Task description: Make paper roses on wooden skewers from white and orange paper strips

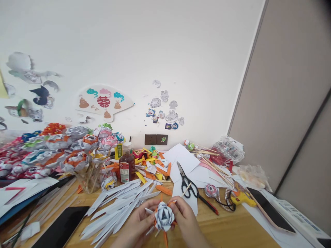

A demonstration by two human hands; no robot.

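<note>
Low in the middle of the view, both my hands close around a white and orange folded paper flower (164, 216). My left hand (137, 225) cups it from the left, fingers curled round its base and a thin stick. My right hand (186, 220) pinches its right side, fingers pressed on the petals. A fan of folded white paper strips (121, 206) lies just left of my hands on the wooden table (232, 230).
Black scissors (188, 184) lie behind my hands, a yellow glue gun (243, 199) to the right. A brown bottle (126, 167), a glass of paper flowers (89, 172) and heaps of scraps stand behind. Phones (62, 227) (271, 210) lie on both sides.
</note>
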